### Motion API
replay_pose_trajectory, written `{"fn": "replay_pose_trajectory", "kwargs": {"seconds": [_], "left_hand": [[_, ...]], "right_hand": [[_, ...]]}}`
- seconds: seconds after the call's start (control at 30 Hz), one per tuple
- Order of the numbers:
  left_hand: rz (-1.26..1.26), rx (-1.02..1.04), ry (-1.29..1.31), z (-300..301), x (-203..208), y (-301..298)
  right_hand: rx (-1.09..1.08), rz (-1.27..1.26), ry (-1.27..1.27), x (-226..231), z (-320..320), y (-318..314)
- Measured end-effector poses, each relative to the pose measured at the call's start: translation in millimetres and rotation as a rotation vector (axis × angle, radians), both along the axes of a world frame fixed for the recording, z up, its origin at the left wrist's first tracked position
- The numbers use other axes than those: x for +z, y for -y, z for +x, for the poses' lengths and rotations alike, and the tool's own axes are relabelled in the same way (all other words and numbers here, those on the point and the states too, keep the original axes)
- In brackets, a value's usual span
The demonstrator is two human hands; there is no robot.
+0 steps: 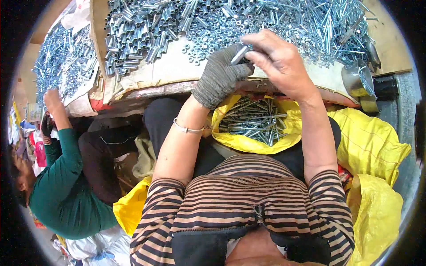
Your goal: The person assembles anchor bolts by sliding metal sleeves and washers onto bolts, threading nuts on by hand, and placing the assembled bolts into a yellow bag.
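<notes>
Left hand (220,76), in a grey knit glove, fingers curled and closed around one end of a short metal sleeve (240,55); right hand (275,60), bare, fingertips pinched on the same piece from above; both hands meet over the near edge of the counter (173,71), the piece held just above the loose hardware.

Stock on the counter: a heap of metal sleeves (133,31) at left; scattered washers and nuts (226,22) in the middle; long bolts (328,26) at right; all three heaps large, so, by my reading, much stock is unassembled.

Below the hands, in the lap, a yellow bag (248,144) open at the top, holding a pile of finished bolts (255,122); the bag looks partly filled, with room left at its rim; judged as work well under way, not near its end.

One piece in hand, assembly state not readable; whether a nut is on it cannot be told.

At left, a co-worker in a green sleeve (57,177) reaches toward a second heap of hardware (62,62); a metal cup (357,77) stands at the counter's right edge.
</notes>
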State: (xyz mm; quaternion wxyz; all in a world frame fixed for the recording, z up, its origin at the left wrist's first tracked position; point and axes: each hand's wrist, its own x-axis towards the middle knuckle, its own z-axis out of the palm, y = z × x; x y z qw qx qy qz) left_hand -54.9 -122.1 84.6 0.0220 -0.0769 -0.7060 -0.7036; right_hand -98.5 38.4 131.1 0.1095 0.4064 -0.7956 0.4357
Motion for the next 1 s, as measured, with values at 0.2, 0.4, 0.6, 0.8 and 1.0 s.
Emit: {"fn": "replay_pose_trajectory", "kwargs": {"seconds": [0.2, 0.4, 0.6, 0.8, 1.0], "left_hand": [[-0.147, 0.239, 0.058, -4.6, -5.7, 14.5], [0.990, 0.057, 0.289, -6.2, -18.5, 27.1], [1.203, 0.380, 0.257, -11.4, -28.4, 46.0], [1.340, 0.136, 0.137, -8.8, -31.5, 65.2], [1.415, 0.015, 0.113, -3.6, -32.6, 71.4]], "right_hand": [[0.015, 0.060, 0.241, -4.4, -6.6, 16.8], [-0.051, 0.170, 0.238, -10.8, -8.8, 48.4], [0.124, 0.142, 0.366, -17.2, -38.7, 90.1], [-0.113, 0.663, -0.600, -36.4, -92.2, 132.1], [-0.161, 0.775, -0.878, -43.2, -100.0, 149.7]]}}
